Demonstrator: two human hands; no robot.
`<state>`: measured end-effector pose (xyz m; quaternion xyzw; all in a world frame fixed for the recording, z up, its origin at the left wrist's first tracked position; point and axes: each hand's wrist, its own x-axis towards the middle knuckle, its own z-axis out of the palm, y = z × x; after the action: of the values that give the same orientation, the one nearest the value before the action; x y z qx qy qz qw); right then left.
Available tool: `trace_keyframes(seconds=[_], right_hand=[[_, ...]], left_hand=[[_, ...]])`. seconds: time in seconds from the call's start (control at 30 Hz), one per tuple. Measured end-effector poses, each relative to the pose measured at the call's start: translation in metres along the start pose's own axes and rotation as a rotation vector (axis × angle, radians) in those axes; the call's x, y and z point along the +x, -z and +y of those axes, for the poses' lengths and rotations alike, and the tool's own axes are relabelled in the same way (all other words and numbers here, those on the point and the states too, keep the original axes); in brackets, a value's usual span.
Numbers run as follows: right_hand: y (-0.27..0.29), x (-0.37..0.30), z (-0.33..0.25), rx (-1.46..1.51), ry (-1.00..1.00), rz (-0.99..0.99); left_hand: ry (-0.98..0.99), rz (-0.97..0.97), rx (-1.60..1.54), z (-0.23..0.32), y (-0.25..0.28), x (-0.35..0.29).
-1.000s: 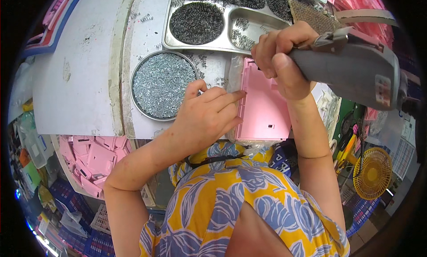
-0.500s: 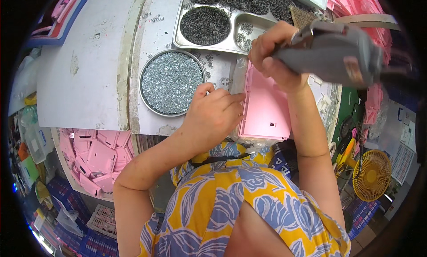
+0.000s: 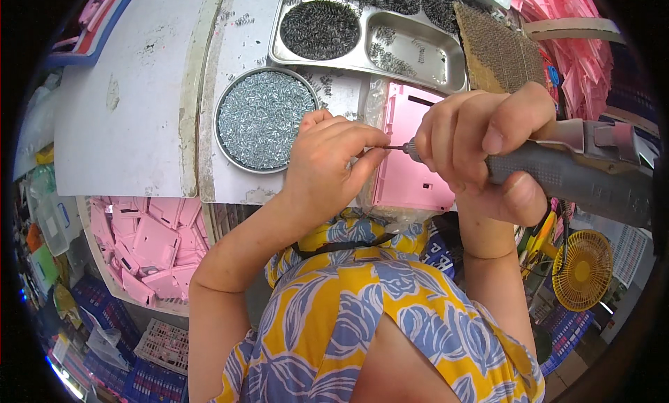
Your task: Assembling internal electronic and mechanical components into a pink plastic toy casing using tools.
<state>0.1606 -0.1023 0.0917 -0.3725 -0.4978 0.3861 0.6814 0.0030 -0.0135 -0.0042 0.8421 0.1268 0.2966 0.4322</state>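
Note:
My right hand [image 3: 488, 138] wraps round a dark grey electric screwdriver [image 3: 582, 176], held nearly level with its bit pointing left. The thin bit [image 3: 396, 148] reaches the fingertips of my left hand [image 3: 331, 152], where thumb and forefinger are pinched together. Whatever they hold at the bit's tip is hidden by the fingers. Below both hands lies a flat pink plastic panel [image 3: 408, 183] with a raised edge and small slots. Just left of my left hand stands a round metal dish [image 3: 259, 169] full of small silvery screws [image 3: 265, 117].
Behind the panel is a steel compartment tray [image 3: 435, 58] with dark coil springs [image 3: 319, 30]. Brown cardboard [image 3: 498, 47] stands beside it, near piled pink parts [image 3: 571, 61]. A bin of pink pieces [image 3: 157, 242] sits lower left; a yellow fan [image 3: 584, 270] is at right.
The screwdriver has swung down and toward my left hand, so its bit now meets those fingertips. My left hand has shifted slightly up, with thumb and forefinger pinched.

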Motion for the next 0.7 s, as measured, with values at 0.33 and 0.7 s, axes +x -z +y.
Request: trace_keyframes(seconds=[0.33,0.7], right_hand=[[0.012,-0.005,0.025,-0.115,-0.047,0.076],[0.017,-0.01,0.051,-0.205,-0.121,0.004]], left_hand=[[0.084,-0.022,0.577,-0.02,0.056,0.005],[0.075,-0.019,0.732,-0.048,0.062,-0.001]])
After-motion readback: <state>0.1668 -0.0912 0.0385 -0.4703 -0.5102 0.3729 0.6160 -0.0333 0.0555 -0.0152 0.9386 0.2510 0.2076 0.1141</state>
